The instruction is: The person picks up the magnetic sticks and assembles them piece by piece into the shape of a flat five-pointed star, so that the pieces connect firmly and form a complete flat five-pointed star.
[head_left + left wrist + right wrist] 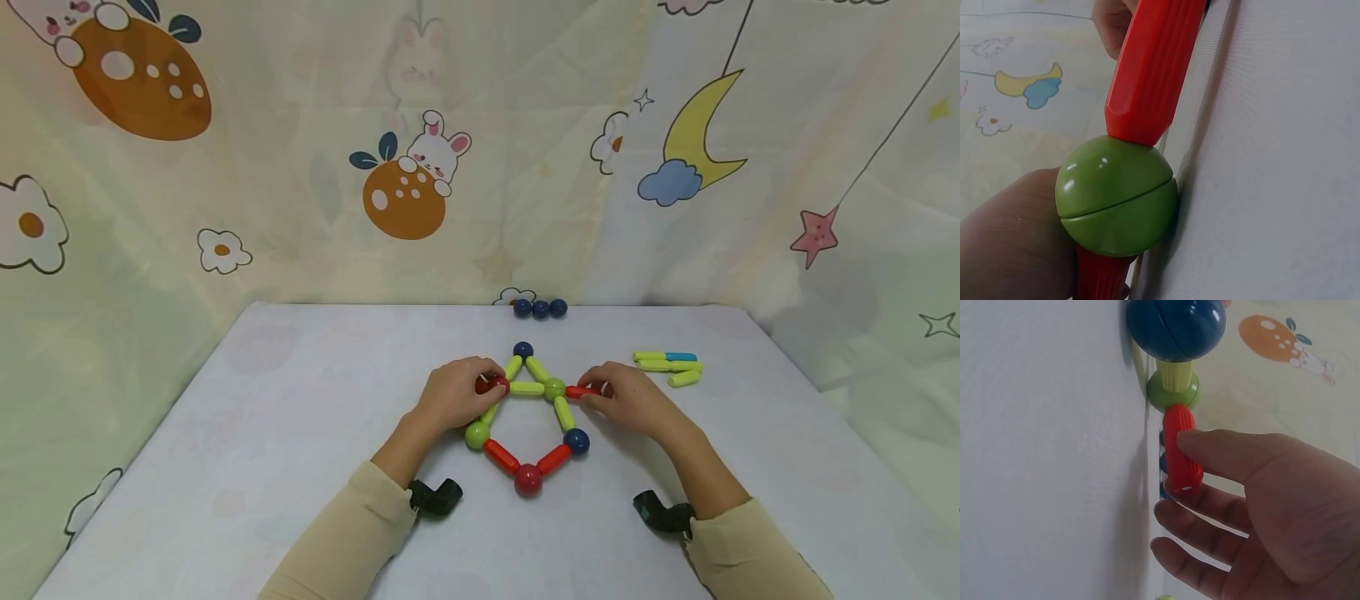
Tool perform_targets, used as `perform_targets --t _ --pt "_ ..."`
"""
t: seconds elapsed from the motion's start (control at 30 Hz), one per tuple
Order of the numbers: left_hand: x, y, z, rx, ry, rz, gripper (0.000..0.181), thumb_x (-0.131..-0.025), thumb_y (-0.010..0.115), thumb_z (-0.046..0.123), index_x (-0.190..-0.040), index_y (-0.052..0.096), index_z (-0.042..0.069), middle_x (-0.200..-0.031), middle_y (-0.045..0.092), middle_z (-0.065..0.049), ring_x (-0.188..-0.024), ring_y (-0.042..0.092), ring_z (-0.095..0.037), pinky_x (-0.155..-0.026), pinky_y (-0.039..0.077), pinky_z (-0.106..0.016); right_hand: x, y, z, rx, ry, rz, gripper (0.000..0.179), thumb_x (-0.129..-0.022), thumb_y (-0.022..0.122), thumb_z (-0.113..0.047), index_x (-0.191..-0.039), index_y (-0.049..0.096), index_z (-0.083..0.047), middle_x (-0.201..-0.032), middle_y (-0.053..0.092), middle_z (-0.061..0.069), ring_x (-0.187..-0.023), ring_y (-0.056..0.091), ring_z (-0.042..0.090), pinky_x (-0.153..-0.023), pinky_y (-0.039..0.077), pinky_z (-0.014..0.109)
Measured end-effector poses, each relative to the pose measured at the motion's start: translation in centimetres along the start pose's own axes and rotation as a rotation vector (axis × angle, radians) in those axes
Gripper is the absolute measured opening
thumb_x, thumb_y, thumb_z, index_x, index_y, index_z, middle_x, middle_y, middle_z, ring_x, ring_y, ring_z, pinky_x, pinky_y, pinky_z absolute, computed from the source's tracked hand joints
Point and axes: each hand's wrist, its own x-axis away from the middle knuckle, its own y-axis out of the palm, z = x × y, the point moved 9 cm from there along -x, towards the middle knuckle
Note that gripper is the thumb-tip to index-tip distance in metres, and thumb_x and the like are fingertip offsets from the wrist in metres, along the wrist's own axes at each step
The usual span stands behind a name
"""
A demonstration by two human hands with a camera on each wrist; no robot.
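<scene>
A flat figure of magnetic sticks and balls lies on the table. My left hand (456,393) grips a red stick (1100,275) beside the red ball (499,385) on the figure's left side; fingers partly hide it. On the opposite side my right hand (630,400) pinches another red stick (1180,450) between thumb and fingers, its tip at the green ball (554,388). Yellow-green sticks lead up to a dark blue ball (522,351). Lower down are a second green ball (477,435), a blue ball (576,442) and a red ball (528,480), joined by red sticks.
Three dark blue balls (541,309) sit in a row at the table's back edge. Loose yellow-green sticks (660,365), one with a blue stick (682,357) at its end, lie at the back right. A patterned cloth (300,167) hangs behind the white table (225,517).
</scene>
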Motion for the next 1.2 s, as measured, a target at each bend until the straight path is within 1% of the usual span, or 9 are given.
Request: perform_targets --t 0.1,0.23,0.3,0.47,0.67,0.8,0.9,1.07,1.2 --pt "0.0 0.0 0.0 0.0 0.0 0.001 0.026 -0.098 0.069 0.037 -0.118 0.074 0.022 -0.103 0.073 0.005 -0.09 0.063 -0.013 -0.077 0.053 -0.032 0.0 -0.1 0.0 -0.006 -0.001 0.004 0.022 -0.096 0.072 -0.017 -0.116 0.074 -0.01 -0.099 0.069 0.004 -0.086 0.057 0.02 -0.074 0.049 0.03" --pt "0.0 0.0 0.0 -0.006 0.004 0.004 0.025 -0.098 0.069 0.038 -0.117 0.074 0.023 -0.102 0.073 0.006 -0.089 0.063 -0.012 -0.077 0.052 -0.032 0.1 -0.1 0.1 -0.008 0.0 -0.01 0.023 -0.096 0.071 -0.019 -0.117 0.074 -0.01 -0.102 0.07 0.005 -0.087 0.058 0.019 -0.075 0.051 0.03" --pt "0.0 0.0 0.0 -0.008 0.008 0.006 0.026 -0.098 0.069 0.038 -0.118 0.074 0.023 -0.103 0.073 0.006 -0.09 0.063 -0.012 -0.077 0.052 -0.032 0.3 -0.5 0.2 -0.013 0.004 -0.008 0.024 -0.097 0.071 -0.019 -0.118 0.073 -0.009 -0.103 0.07 0.006 -0.089 0.059 0.02 -0.075 0.051 0.031" --pt "0.0 -0.1 -0.1 -0.005 0.006 0.005 0.027 -0.097 0.069 0.038 -0.118 0.074 0.022 -0.103 0.073 0.005 -0.09 0.063 -0.013 -0.078 0.053 -0.033 0.9 -2.3 1.0 -0.021 0.007 0.055 0.025 -0.099 0.068 -0.02 -0.118 0.072 -0.006 -0.106 0.07 0.009 -0.095 0.062 0.024 -0.075 0.053 0.032" --pt "0.0 0.1 -0.2 -0.002 0.012 0.004 0.026 -0.098 0.069 0.038 -0.118 0.074 0.022 -0.103 0.072 0.005 -0.09 0.063 -0.012 -0.078 0.053 -0.032 1.9 -4.6 2.4 -0.032 0.009 0.143 0.027 -0.1 0.066 -0.019 -0.12 0.071 -0.002 -0.115 0.07 0.015 -0.1 0.064 0.029 -0.078 0.054 0.036" --pt "-0.1 0.2 -0.3 0.008 0.014 0.005 0.025 -0.097 0.069 0.037 -0.117 0.074 0.023 -0.102 0.072 0.006 -0.089 0.062 -0.012 -0.077 0.052 -0.032 2.6 -5.8 3.6 -0.035 0.035 0.191 0.028 -0.1 0.066 -0.019 -0.122 0.071 -0.002 -0.121 0.069 0.018 -0.105 0.065 0.033 -0.082 0.056 0.041" --pt "0.0 0.2 -0.2 0.012 0.013 0.005 0.024 -0.097 0.069 0.037 -0.117 0.074 0.023 -0.101 0.072 0.006 -0.088 0.062 -0.011 -0.077 0.052 -0.031 3.1 -6.6 4.5 -0.042 0.058 0.22 0.029 -0.1 0.066 -0.02 -0.123 0.07 -0.002 -0.123 0.069 0.019 -0.108 0.064 0.036 -0.083 0.056 0.043" --pt "0.0 0.1 -0.1 0.009 0.013 0.01 0.025 -0.097 0.069 0.037 -0.117 0.074 0.023 -0.101 0.072 0.006 -0.089 0.062 -0.011 -0.077 0.052 -0.032 3.9 -7.7 6.1 -0.055 0.088 0.25 0.033 -0.102 0.065 -0.024 -0.127 0.068 -0.003 -0.126 0.068 0.021 -0.112 0.063 0.039 -0.079 0.054 0.038" --pt "0.1 0.0 -0.1 0.012 0.008 0.011 0.025 -0.097 0.07 0.037 -0.117 0.074 0.023 -0.101 0.072 0.006 -0.089 0.062 -0.012 -0.077 0.052 -0.032 4.5 -8.2 7.9 -0.064 0.118 0.256 0.036 -0.103 0.063 -0.027 -0.129 0.066 -0.002 -0.127 0.067 0.023 -0.114 0.063 0.041 -0.075 0.051 0.033"
